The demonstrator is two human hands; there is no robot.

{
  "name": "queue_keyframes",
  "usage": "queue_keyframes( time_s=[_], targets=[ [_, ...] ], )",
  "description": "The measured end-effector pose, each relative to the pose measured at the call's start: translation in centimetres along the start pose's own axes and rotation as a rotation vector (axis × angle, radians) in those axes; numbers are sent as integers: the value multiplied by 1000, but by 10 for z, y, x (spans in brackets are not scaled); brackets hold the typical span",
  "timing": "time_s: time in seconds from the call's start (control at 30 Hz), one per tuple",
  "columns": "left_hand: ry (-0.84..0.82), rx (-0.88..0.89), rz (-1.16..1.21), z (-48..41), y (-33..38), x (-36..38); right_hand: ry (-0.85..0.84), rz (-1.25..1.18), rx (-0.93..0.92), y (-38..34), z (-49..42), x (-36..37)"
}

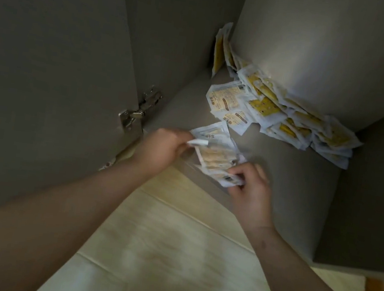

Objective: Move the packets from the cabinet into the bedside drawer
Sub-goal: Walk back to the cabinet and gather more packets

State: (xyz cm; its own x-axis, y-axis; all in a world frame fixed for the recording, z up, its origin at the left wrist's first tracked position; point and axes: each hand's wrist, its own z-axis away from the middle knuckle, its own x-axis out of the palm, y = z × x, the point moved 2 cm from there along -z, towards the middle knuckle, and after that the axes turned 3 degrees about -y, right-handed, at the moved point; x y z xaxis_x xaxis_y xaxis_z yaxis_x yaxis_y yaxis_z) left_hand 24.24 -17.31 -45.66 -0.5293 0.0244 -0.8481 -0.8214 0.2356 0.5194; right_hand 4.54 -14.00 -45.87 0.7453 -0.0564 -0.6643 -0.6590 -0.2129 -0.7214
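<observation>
Several white and yellow packets (289, 114) lie heaped along the right inner wall of the open grey cabinet (280, 177), some leaning upright in the back corner. At the shelf's front edge I hold a small stack of packets (214, 153) between both hands. My left hand (160, 150) pinches the stack's upper left end. My right hand (251, 190) grips its lower right end. The stack is blurred. No bedside drawer is in view.
The cabinet door (47, 75) stands open at the left, with a metal hinge (139, 110) by my left hand. The cabinet's right side panel (376, 196) rises at the right. Pale wooden floor (171, 253) lies below the shelf.
</observation>
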Motion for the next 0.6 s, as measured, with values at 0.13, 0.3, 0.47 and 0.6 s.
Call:
queue_keyframes(
  time_s=[0.13,0.3,0.47,0.6],
  targets=[
    [116,-249,241,-5,4,-7,95,-17,122,1,-7,-8],
    [111,-448,452,0,11,-14,157,-96,165,-17,-15,-16],
    [91,-531,437,8,35,-49,112,-141,343,-55,-14,-39],
    [61,-628,462,25,62,-95,83,-147,432,-103,-10,-73]
  ],
)
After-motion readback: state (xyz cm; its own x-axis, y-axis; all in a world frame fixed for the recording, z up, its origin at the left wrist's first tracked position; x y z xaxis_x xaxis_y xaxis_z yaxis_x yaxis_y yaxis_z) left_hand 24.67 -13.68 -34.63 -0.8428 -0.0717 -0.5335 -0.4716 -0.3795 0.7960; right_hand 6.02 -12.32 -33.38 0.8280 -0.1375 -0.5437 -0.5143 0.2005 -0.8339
